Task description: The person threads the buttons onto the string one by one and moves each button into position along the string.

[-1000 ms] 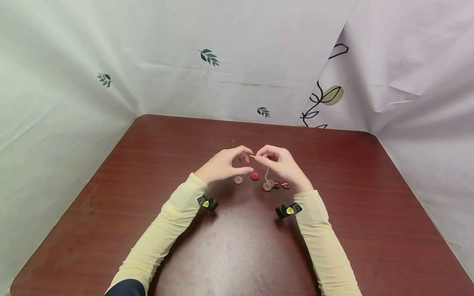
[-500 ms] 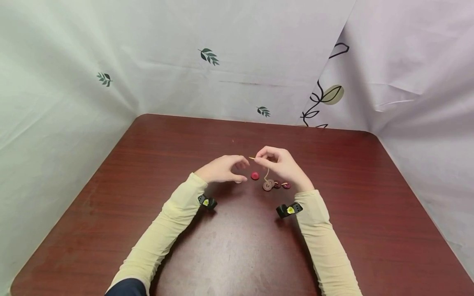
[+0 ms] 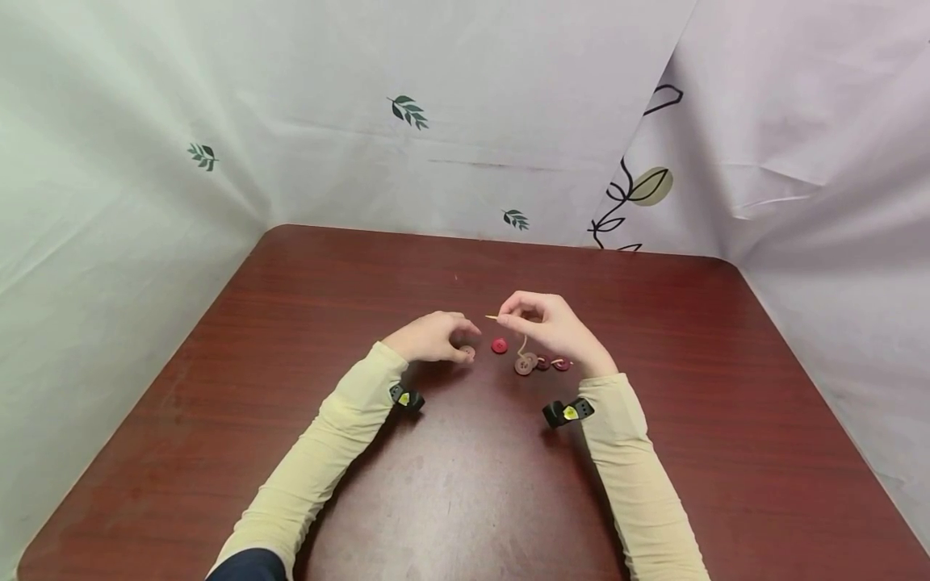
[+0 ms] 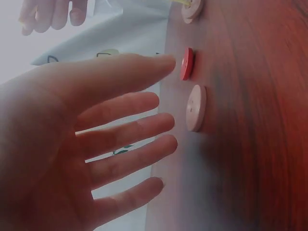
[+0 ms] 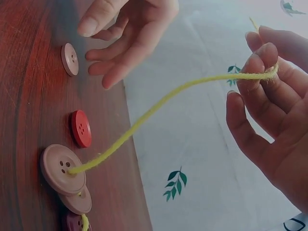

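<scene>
My right hand (image 3: 546, 324) pinches a yellow string (image 5: 159, 103) close to its end, and a short tip sticks out past the fingertips. From there the string drops into a hole of a large pinkish-brown button (image 5: 63, 168); a second pinkish button (image 5: 81, 200) and dark red ones (image 3: 561, 364) follow it on the table. With fingers spread and nothing held, my left hand (image 3: 434, 337) hovers just over a loose pale pink button (image 4: 196, 108). Between that button and the strung ones lies a bright red button (image 5: 81, 128) with several holes.
All the buttons lie on a dark reddish-brown wooden table (image 3: 465, 484). White cloth (image 3: 327, 97) with leaf prints hangs behind the table and along its sides. Black wrist cameras (image 3: 568, 412) sit on both cream sleeves.
My left hand has come away from the string's tip, moving left and down to the pale pink button. The right hand has sunk slightly, still pinching the string.
</scene>
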### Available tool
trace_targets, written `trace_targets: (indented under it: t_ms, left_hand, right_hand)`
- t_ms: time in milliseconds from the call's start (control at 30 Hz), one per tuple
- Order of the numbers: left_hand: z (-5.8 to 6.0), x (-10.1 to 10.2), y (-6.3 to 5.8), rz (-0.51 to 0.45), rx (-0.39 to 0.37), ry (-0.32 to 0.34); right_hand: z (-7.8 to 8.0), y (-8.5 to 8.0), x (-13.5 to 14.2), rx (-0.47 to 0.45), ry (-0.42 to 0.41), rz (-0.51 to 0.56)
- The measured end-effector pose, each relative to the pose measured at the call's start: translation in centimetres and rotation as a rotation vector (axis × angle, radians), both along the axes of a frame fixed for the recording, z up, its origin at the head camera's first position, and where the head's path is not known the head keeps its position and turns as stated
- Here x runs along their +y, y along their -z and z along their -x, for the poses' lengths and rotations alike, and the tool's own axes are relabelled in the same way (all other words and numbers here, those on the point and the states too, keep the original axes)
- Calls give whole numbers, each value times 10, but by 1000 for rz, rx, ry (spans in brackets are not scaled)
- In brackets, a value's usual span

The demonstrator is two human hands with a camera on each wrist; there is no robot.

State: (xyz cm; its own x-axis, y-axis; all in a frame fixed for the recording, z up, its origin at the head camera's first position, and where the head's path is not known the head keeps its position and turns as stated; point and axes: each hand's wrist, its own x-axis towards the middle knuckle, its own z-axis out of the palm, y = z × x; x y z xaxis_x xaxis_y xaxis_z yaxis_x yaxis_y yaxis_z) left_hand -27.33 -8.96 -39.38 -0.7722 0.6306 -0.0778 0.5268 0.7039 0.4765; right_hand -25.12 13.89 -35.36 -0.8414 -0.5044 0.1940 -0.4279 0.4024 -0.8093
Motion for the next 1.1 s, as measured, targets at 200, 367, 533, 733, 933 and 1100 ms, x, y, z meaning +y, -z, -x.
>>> trace_targets:
  t_ms: [200, 367, 533, 733, 933, 1100]
  left_hand:
    - [1, 0, 3, -19, -36, 6]
    - [2, 0, 6, -7, -28, 16]
    - [2, 0, 7, 1, -19, 23]
    - [1, -1, 6, 17, -5, 21]
    - [0, -1, 6, 33, 4, 14]
    - [2, -2, 6, 24, -14, 17]
  right_hand:
    - [1, 0, 0, 37, -7, -34]
    - [1, 1, 0, 33, -20, -46]
    - [0, 0, -1, 22, -26, -52]
    - [-1, -1, -1, 13, -29, -58]
    - [-1, 0, -1, -1, -34, -63]
    - [-1, 1, -1, -11, -36, -75]
